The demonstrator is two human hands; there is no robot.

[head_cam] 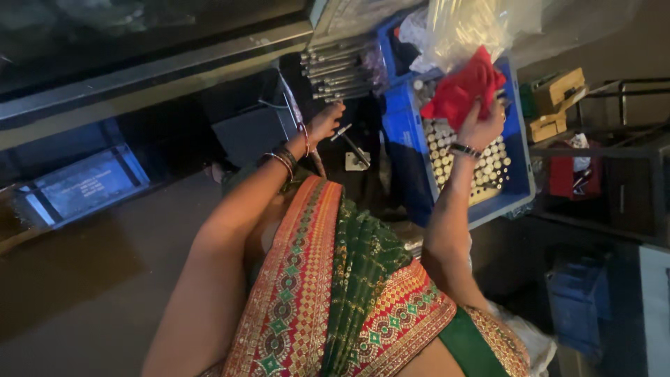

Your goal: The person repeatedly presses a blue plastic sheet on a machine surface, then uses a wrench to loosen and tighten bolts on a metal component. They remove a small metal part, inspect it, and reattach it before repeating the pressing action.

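Right hand [480, 126] grips crumpled red cloth [460, 91] over blue plastic crate [520, 185] of round metal parts [481, 171]. Left hand [325, 122] fingers closed, apparently on thin metal rod [342, 130]; view dim.

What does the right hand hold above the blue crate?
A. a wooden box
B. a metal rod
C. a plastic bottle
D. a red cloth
D: the right hand grips a red cloth over the blue crate of round metal parts.
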